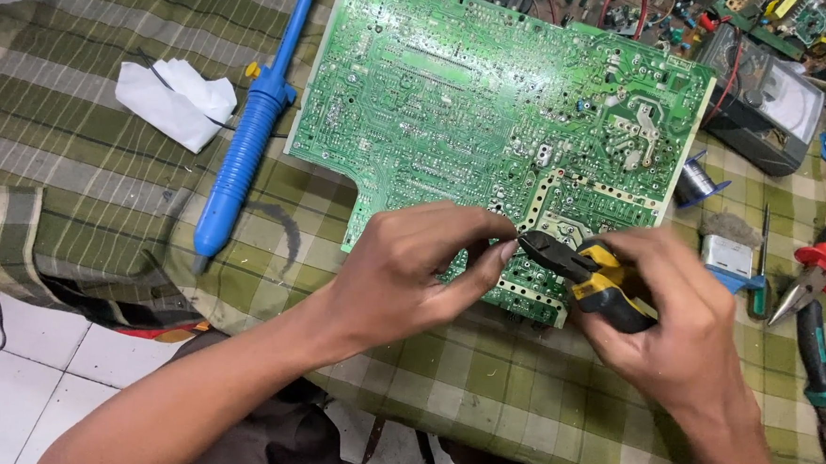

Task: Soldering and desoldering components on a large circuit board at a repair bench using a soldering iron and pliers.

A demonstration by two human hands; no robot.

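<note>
Green-and-cream checked cloth point(480, 396) covers the work surface, probably to cushion parts and stop slipping. Large green circuit board point(495, 114) lies flat on it, solder side up, so the joints are reachable; its near edge sits right under both hands. Blue desoldering pump point(249, 129) lies left of the board, parallel to its edge, within reach, with a crumpled white tissue point(175, 102) further left. Analog meter point(768, 105) sits at the top right, beyond the board corner. Left hand point(411, 270) is curled, thumb and forefinger pinched together on something tiny at the cutter tips; too small to identify. Right hand point(686, 331) is wrapped closed around the yellow-and-black side cutters point(581, 269), whose jaws point left to the pinch, low over the board. Red-handled pliers point(821, 272) and a small solder spool point(698, 181) lie to the right.
</note>
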